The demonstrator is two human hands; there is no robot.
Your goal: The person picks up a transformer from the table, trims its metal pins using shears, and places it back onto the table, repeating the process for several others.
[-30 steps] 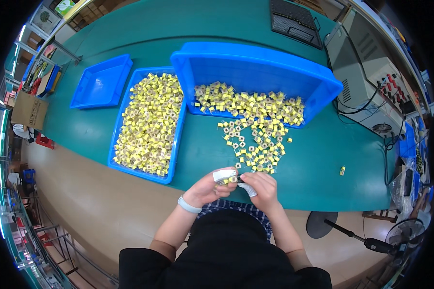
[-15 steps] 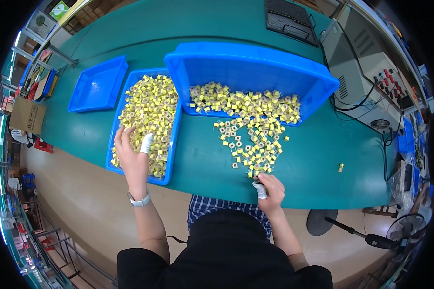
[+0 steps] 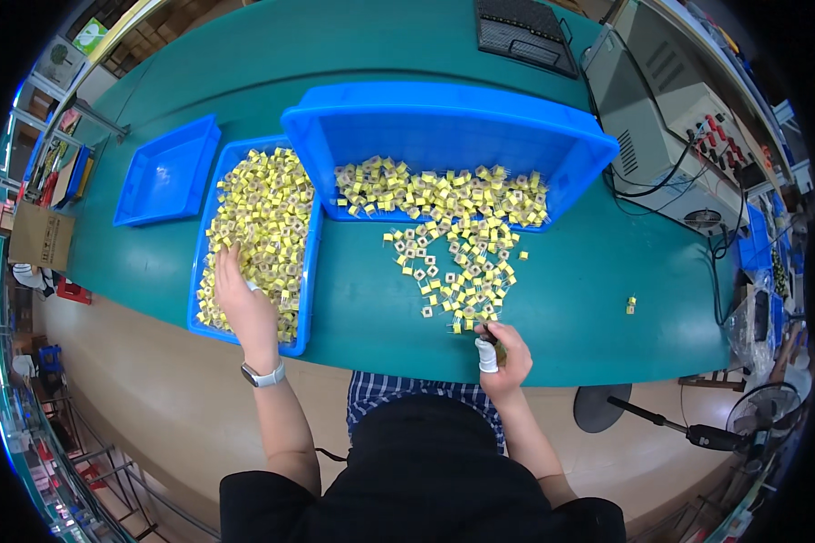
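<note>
My left hand point(image 3: 246, 306) rests over the left blue tray point(image 3: 312, 271), fingers stretched down onto its heap of small yellow transformers point(image 3: 267, 195). A white cover partly shows on its thumb, mostly hidden behind the hand. Near the table's front edge my right hand point(image 3: 507, 358) is closed around a small dark tool point(image 3: 487, 337); its exact kind is hidden. White wrapping covers that thumb. Just beyond the hand, loose yellow transformers point(image 3: 466, 285) spread toward me from a large blue bin point(image 3: 453, 98) tipped on its side, with more inside.
A blue tray point(image 3: 167, 176) lies at the far left. Grey instruments point(image 3: 670, 118) with cables stand at the right. A black mesh case point(image 3: 525, 36) sits at the back. One small yellow piece point(image 3: 631, 306) lies apart on the right of the green table point(image 3: 570, 308).
My left hand has turned, its fingers drawn closer together and its thumb less visible. My right hand has stayed near the spilled transformers, with more of the dark tool showing.
</note>
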